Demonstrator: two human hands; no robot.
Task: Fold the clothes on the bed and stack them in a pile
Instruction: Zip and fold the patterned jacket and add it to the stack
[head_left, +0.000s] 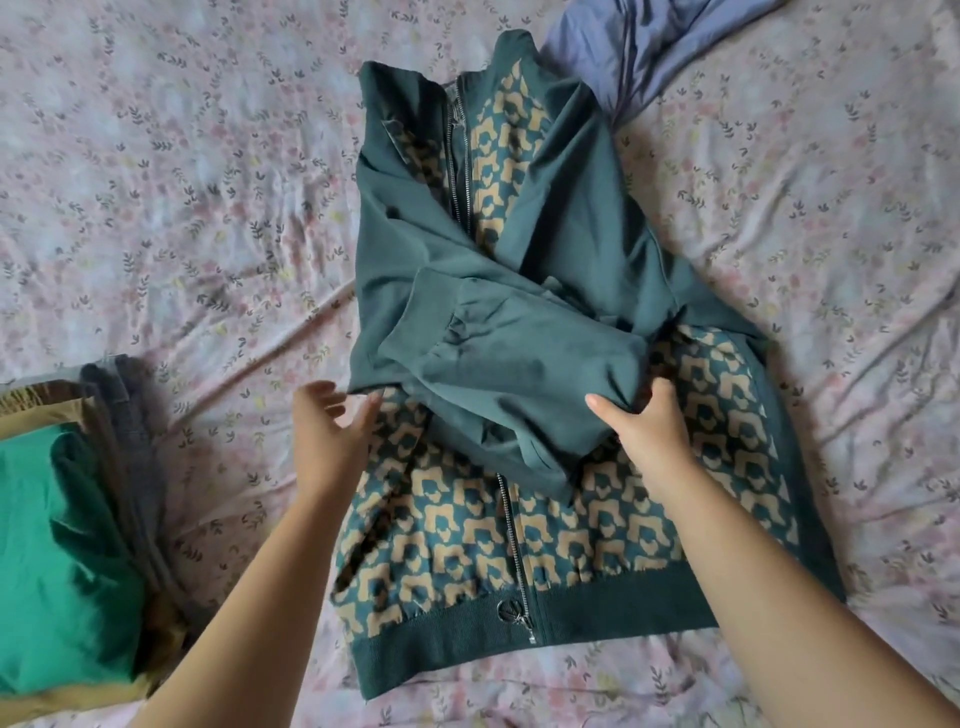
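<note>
A dark teal zip jacket (467, 540) with a tan pattern lies flat on the bed, hem toward me. Both plain teal sleeves (519, 364) are folded across its chest. My right hand (647, 431) grips the folded sleeve cloth at its lower right, thumb on top. My left hand (332, 431) hovers open at the jacket's left edge, fingertips close to the sleeve fabric. A pile of folded clothes (62, 519), bright green on top with tan and grey beneath, sits at the left edge.
The bed is covered by a pale pink floral sheet (208, 182), wrinkled around the jacket. A crumpled lavender-blue garment (623, 57) lies at the top, just beyond the jacket's collar.
</note>
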